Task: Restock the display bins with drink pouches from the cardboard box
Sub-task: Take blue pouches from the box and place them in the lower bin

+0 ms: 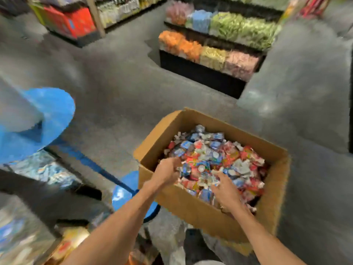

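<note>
On a grey shop floor (pixel 114 96), the left hand (pixel 168 174) and right hand (pixel 225 190), about equally near, curl into the close end of a heap of red, blue and white drink pouches (pixel 219 155) filling an open brown cardboard box (pixel 191 206), actual hold unclear; black tiered display bins (pixel 202 73) stand far beyond.

The box (pixel 193 209) is plain brown cardboard, matt and slightly fibrous. The pouches (pixel 215 155) heaped in it are crinkled, glossy foil or plastic film that catches the light in small white glints. The floor (pixel 118 88) looks like matt grey concrete with a mottled, rough finish, the bins (pixel 200 74) have a matt black front, and the blue discs (pixel 55 111) at the left look like smooth plastic with a soft sheen.
</note>
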Demonstrator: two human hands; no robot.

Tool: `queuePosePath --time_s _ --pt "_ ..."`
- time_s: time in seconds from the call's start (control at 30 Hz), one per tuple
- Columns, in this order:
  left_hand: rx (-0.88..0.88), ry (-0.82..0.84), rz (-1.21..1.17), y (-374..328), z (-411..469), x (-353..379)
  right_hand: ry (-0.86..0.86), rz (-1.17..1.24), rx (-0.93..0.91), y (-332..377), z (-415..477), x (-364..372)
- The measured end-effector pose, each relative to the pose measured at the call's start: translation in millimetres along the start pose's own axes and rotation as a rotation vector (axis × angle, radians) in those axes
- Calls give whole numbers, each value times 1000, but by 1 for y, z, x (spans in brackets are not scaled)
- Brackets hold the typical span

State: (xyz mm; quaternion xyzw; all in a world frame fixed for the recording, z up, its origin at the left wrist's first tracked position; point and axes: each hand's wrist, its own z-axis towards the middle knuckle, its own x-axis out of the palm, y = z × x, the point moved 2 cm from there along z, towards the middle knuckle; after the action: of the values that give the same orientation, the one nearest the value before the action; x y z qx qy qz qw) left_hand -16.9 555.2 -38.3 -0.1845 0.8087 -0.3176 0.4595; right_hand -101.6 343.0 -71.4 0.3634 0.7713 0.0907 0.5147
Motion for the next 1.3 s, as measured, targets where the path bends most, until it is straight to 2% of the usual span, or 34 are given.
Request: queuePosePath --time_s 0.1,0.27,0.37,0.5,0.57,0.63,0.77,0.93,1.03,1.13,1.2,1.3 --pt "-149 48 -2 20 49 25 135 -7 126 -28 43 6" --pt "-228 106 74 33 102 58 278 -127 147 -48 85 20" --pt "-332 134 64 42 122 81 256 -55 204 -44 100 29" --pt "-454 221 7 53 132 105 142 49 413 -26 115 43" --pt "-442 244 34 56 133 112 144 -11 452 -20 119 52" --pt "-382 199 113 57 132 111 184 -147 461 -18 121 59" --pt "-274 147 158 53 122 88 249 -348 425 -17 124 60" --pt "-187 34 157 51 127 50 220 -325 306 -22 124 53" --pt "-102 51 143 43 141 41 118 -326 208 -28 128 36" --pt "-175 4 55 36 159 38 57 -443 4 -33 147 14" --pt "-234 -48 -9 29 172 37 82 -471 -124 -32 164 5" --pt "-373 -100 -94 25 194 39 178 -476 -159 -26 184 1"
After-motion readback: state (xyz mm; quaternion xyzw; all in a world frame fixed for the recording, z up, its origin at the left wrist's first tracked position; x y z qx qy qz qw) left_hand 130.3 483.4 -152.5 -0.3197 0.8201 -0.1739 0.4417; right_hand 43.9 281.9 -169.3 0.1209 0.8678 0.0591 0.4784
